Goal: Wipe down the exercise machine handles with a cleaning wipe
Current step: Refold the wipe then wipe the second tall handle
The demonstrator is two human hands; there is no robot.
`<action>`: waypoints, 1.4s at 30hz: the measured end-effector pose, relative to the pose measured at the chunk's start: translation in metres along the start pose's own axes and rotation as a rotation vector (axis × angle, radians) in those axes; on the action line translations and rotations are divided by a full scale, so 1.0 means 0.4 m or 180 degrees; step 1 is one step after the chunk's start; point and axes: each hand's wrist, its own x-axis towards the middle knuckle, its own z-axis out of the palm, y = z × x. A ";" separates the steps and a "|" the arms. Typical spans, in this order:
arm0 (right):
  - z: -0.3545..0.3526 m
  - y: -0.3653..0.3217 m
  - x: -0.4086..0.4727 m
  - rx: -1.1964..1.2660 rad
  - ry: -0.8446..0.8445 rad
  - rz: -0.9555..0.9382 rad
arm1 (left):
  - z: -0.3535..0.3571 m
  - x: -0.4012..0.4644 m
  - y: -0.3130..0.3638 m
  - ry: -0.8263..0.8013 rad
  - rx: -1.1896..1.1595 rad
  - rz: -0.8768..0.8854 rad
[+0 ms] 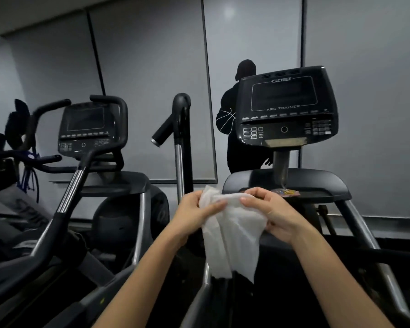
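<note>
A white cleaning wipe (232, 235) hangs unfolded in front of me, pinched at its top edge by both hands. My left hand (194, 214) grips its upper left corner and my right hand (272, 211) grips its upper right part. The machine's tall black moving handle (181, 110) rises just beyond my hands, with a short side grip (161, 133) angled down to the left. The Arc Trainer console (284, 107) stands to the right above a black tray (317, 183). Neither hand touches a handle.
A second trainer with its own console (85, 129) and curved black handlebars (69, 185) stands to the left. A small colourful packet (285, 192) lies on the tray. Grey wall panels with a dark figure graphic (237, 129) are behind. Chrome frame rails (365, 233) run down the right.
</note>
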 end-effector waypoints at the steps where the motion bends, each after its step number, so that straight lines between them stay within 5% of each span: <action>1: 0.017 -0.004 0.006 0.0026 -0.0044 -0.0015 | -0.026 0.005 0.002 0.0022 -0.0248 -0.0123; 9: 0.214 -0.041 0.124 -0.0423 0.0097 -0.0576 | -0.166 -0.002 -0.018 -0.0345 -0.1650 -0.1389; 16: 0.291 -0.008 0.292 -0.1915 0.1265 -0.1486 | -0.342 0.032 -0.083 0.0666 -0.2642 -0.1114; 19: 0.307 -0.007 0.348 -0.1919 0.1111 -0.1362 | -0.407 0.099 -0.106 0.1124 -0.2873 -0.1105; 29: 0.339 -0.017 0.473 -0.0976 0.0999 -0.1380 | -0.437 0.379 -0.052 0.1436 -0.3091 -0.0258; 33: 0.345 -0.004 0.493 -0.0900 0.1060 -0.1526 | -0.423 0.479 -0.045 0.1546 -0.2614 -0.0076; 42: 0.347 0.004 0.500 -0.0934 0.1216 -0.1751 | -0.411 0.660 -0.126 0.1487 0.0321 0.0388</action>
